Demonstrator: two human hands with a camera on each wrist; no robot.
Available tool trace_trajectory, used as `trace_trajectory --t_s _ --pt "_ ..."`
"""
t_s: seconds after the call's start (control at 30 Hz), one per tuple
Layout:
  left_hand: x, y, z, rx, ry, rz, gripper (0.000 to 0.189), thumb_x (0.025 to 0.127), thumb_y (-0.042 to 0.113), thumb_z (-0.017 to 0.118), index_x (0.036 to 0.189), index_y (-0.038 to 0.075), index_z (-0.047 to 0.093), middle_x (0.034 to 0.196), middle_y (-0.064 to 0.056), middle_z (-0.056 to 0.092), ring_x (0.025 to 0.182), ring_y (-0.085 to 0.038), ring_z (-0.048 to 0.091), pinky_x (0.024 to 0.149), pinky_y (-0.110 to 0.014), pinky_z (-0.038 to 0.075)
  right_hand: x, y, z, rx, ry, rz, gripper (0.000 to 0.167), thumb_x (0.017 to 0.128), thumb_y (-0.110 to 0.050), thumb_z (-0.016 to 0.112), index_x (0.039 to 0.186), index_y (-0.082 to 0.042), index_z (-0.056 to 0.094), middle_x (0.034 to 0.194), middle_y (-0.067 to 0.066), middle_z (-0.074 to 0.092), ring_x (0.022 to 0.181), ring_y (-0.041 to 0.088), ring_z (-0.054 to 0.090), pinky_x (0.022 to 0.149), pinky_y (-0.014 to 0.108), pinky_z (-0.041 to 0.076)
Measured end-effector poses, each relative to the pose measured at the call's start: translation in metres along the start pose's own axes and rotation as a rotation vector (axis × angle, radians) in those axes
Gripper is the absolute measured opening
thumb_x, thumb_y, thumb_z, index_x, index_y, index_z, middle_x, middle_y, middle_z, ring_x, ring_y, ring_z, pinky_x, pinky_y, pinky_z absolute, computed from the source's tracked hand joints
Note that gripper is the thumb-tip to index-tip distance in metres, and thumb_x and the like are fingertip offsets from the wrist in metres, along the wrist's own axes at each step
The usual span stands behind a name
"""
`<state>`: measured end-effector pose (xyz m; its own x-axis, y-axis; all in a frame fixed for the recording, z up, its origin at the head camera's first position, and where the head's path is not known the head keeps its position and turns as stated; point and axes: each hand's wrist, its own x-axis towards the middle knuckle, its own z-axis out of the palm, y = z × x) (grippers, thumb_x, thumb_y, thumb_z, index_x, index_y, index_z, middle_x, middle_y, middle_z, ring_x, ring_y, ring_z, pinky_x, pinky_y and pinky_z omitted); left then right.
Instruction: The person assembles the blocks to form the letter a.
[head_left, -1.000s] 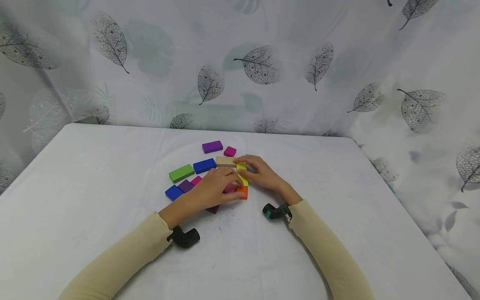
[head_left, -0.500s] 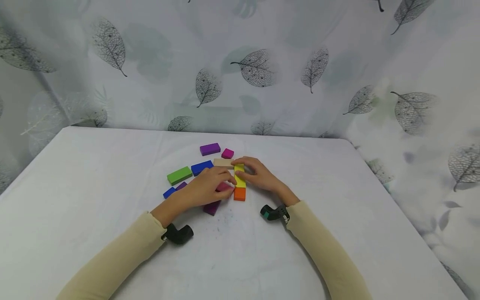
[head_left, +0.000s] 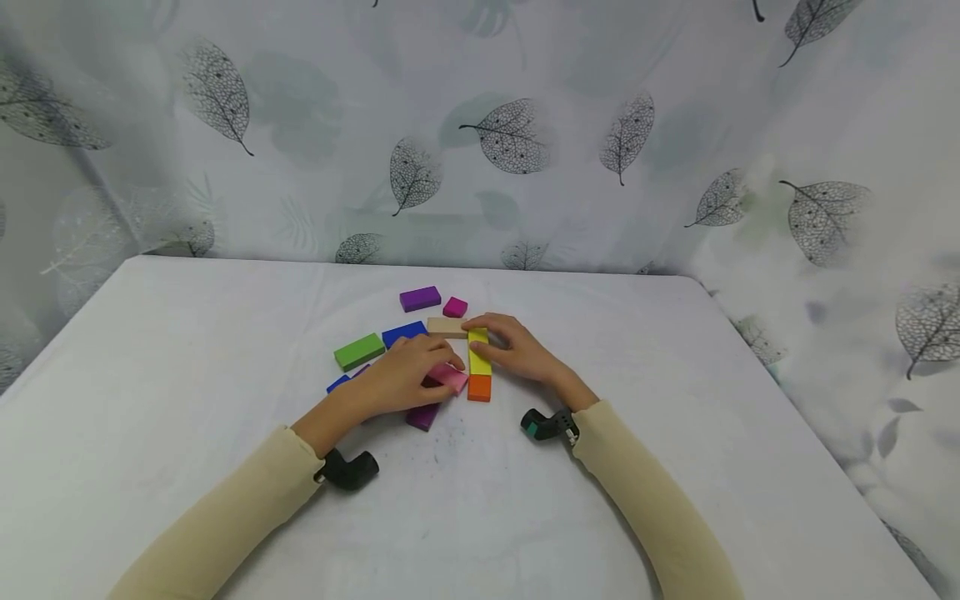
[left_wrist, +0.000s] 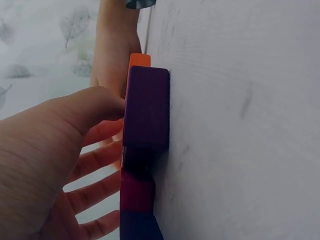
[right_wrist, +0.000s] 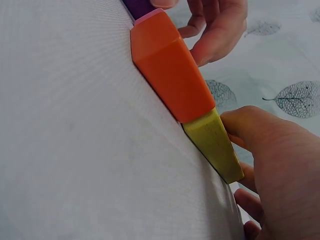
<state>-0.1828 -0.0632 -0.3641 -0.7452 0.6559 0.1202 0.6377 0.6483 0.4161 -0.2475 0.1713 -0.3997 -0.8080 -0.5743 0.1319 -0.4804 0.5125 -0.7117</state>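
Observation:
My left hand (head_left: 408, 375) is low over the row of blocks, its thumb and fingertips at opposite edges of a pink block (head_left: 450, 377) lying at a slant. A dark purple block (left_wrist: 147, 107) sits just in front of that thumb. With thumb and index finger my right hand (head_left: 525, 346) touches a yellow block (head_left: 480, 362), its other fingers loosely bent. An orange block (right_wrist: 172, 70) adjoins the yellow one's near end. At the far end is a beige block (head_left: 446, 327). The left hand hides part of the nearby blocks.
Beyond the beige block lie a purple block (head_left: 420, 298) and a small magenta block (head_left: 454, 307). To the left are a green block (head_left: 359, 352) and a blue block (head_left: 403, 333). All rest on a white-covered table (head_left: 225, 375) before a leaf-patterned cloth (head_left: 315, 150).
My left hand has drawn back leftward from the orange block to the pink one, uncovering the orange. The right hand keeps its place at the yellow block.

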Motion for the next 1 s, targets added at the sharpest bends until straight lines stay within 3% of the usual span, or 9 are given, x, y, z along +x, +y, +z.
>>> trace_trajectory --t_s 0.53,1.0 --pt "-0.0053 0.0007 -0.001 0.038 -0.038 -0.045 0.035 0.088 0.026 0.066 0.122 0.015 0.065 0.125 -0.005 0.059 0.117 -0.025 0.052 0.092 -0.046 0.042 0.0001 0.0018 0.0014 -0.011 -0.005 0.039 0.038 0.097 -0.025 0.059 0.134 -0.016 0.058 0.143 0.007 0.05 0.138 0.03 0.034 0.114 0.057 0.022" --pt "-0.0095 0.0041 -0.0008 0.053 -0.021 -0.078 0.034 0.089 0.03 0.067 0.119 0.015 0.066 0.12 -0.005 0.063 0.113 -0.024 0.056 0.09 -0.045 0.045 0.0007 0.0023 0.0006 -0.012 -0.01 0.034 0.038 0.098 -0.025 0.059 0.135 -0.016 0.058 0.143 0.006 0.05 0.139 0.028 0.033 0.115 0.054 0.021"
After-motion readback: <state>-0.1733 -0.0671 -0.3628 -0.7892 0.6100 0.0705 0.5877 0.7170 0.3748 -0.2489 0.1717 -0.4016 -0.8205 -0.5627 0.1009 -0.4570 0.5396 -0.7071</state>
